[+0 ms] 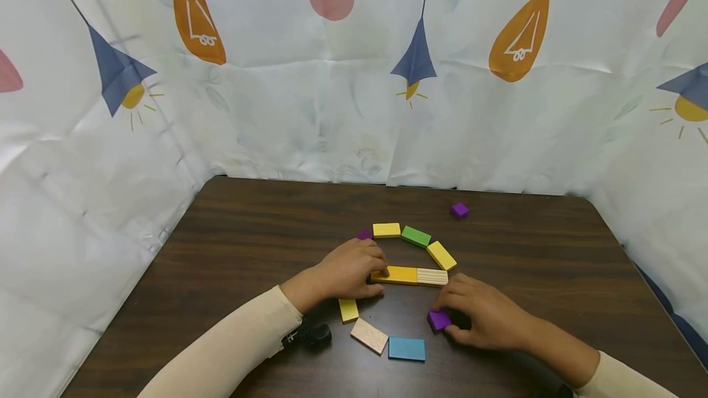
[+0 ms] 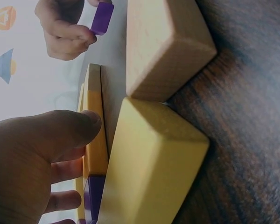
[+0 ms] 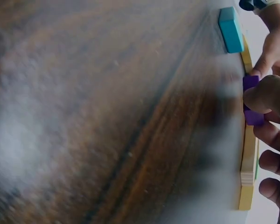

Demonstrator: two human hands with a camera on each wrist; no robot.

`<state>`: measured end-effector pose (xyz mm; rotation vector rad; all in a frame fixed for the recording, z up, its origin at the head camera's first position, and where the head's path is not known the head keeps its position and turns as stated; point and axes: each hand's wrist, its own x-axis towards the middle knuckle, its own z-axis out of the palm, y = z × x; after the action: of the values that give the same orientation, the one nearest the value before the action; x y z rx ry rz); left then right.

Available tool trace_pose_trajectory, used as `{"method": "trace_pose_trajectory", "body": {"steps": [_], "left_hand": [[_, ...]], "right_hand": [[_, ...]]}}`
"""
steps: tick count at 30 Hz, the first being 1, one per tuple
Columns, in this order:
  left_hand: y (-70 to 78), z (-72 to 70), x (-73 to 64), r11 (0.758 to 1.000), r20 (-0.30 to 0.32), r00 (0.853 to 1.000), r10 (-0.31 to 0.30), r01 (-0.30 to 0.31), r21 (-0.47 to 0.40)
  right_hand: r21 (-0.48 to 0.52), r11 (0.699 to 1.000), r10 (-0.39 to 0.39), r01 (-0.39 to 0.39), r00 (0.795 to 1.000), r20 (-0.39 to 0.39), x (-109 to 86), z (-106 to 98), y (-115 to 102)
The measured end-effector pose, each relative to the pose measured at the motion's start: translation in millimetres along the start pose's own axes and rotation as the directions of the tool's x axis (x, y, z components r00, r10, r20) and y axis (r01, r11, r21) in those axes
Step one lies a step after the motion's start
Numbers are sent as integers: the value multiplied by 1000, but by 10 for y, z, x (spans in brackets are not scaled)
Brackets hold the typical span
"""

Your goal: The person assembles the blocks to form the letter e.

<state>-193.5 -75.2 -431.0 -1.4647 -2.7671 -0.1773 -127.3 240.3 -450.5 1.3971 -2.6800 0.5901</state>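
My right hand point(image 1: 487, 315) pinches a purple block point(image 1: 439, 321) between thumb and fingers, at the right of a ring of blocks. My left hand point(image 1: 350, 269) rests over the ring's left side, a fingertip touching the left end of an orange block point(image 1: 402, 274). Against that block's right end lies a pale striped block point(image 1: 432, 277), making a bar across the ring. In the left wrist view another purple block point(image 2: 96, 192) shows beyond the left fingers. Near the left thumb are a yellow block point(image 1: 348, 310) and a natural wood block point(image 1: 369, 336).
A blue block point(image 1: 406, 349) lies at the ring's near side. Along the far side run a yellow block point(image 1: 386, 230), a green block point(image 1: 416, 236) and another yellow block point(image 1: 441, 255). A loose purple block point(image 1: 459, 210) sits farther back on the dark table point(image 1: 265, 226), before a printed curtain.
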Motion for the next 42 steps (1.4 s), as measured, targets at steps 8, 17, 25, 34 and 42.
{"method": "trace_pose_trajectory", "body": {"steps": [8,17,25,34,42], "left_hand": [[-2,-1,4,1000,3,1000,-4,4,-1],[-6,12,5,1000,-3,1000,0,0,-15],[-8,10,9,1000,-1,1000,-5,5,-20],[-12,4,16,1000,10,1000,-13,13,-11],[-23,19,18,1000,-2,1000,-6,6,-16]], "right_hand": [[41,996,-75,75,997,7,-15,48,-64],[80,991,-108,104,993,48,-13,75,-131],[107,989,-114,107,991,67,-12,73,-150],[105,986,-132,126,990,58,-17,85,-144],[122,985,-126,123,992,21,-5,47,-111]]}}
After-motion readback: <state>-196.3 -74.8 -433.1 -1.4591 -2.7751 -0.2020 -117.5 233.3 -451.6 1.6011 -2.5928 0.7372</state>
